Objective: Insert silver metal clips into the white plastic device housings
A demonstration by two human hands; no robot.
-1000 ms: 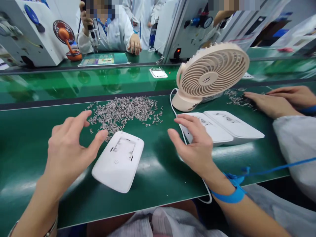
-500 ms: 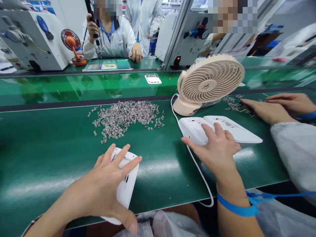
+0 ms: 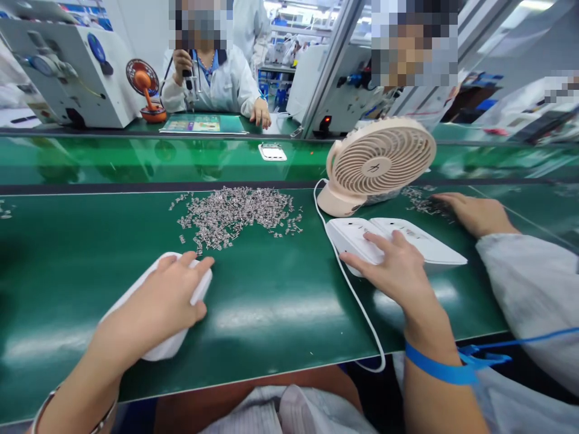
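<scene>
Both my hands rest on white shells.
My left hand (image 3: 158, 307) grasps one shell (image 3: 199, 288); my right hand (image 3: 398, 271) lies flat, released, on another (image 3: 350, 238). Sliding either could scatter the clips (image 3: 235, 214) or snag the cable (image 3: 357, 307).

White plastic housing (image 3: 199, 289), rounded corners, smooth matte shell; laid flat on green bench mat, near front edge, left of centre. Mostly covered by left hand (image 3: 158, 307), palm down on top; only far right edge and near lower edge are seen. Just short of loose pile of small metal parts, not touching it.

Second white housing (image 3: 350, 238), same type, flat on mat to the right, front one of two overlapping units. Slots and recesses are seen on upper face. Right hand (image 3: 398, 271) is laid on its near end, fingers spread.
</scene>
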